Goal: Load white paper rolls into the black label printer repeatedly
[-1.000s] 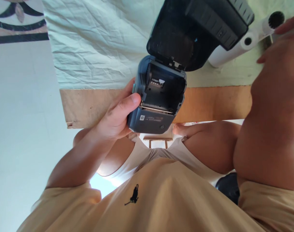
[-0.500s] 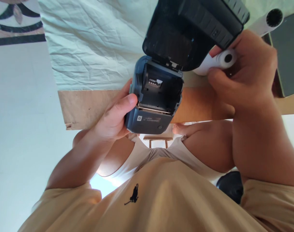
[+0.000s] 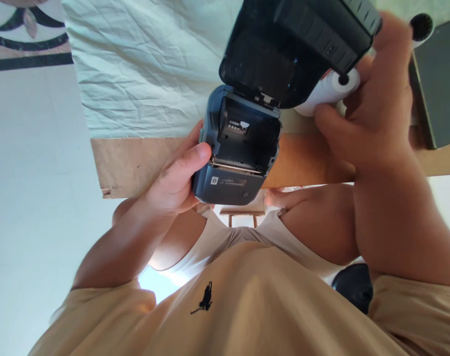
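Observation:
A dark label printer point(image 3: 237, 148) is held in my left hand point(image 3: 176, 183), thumb on its side edge and fingers beneath. The printer's lid point(image 3: 269, 59) is swung up, showing a hollow bay with a small printed label. To the right, my right hand point(image 3: 380, 113) grips a white paper roll point(image 3: 324, 94) between thumb and fingers. The roll's dark core hole faces me; its far end is hidden behind the lid. My right index finger is raised beside the lid's corner.
A pale green cloth point(image 3: 146, 69) covers the wooden table point(image 3: 132, 165). Another white roll point(image 3: 422, 28) stands at the upper right, partly hidden by my hand. Beside it lies a dark flat panel point(image 3: 441, 84). My legs are under the table edge.
My right hand has turned, its index finger lifting up and away from the roll's end. The roll has tilted slightly. My left hand and the printer have hardly moved.

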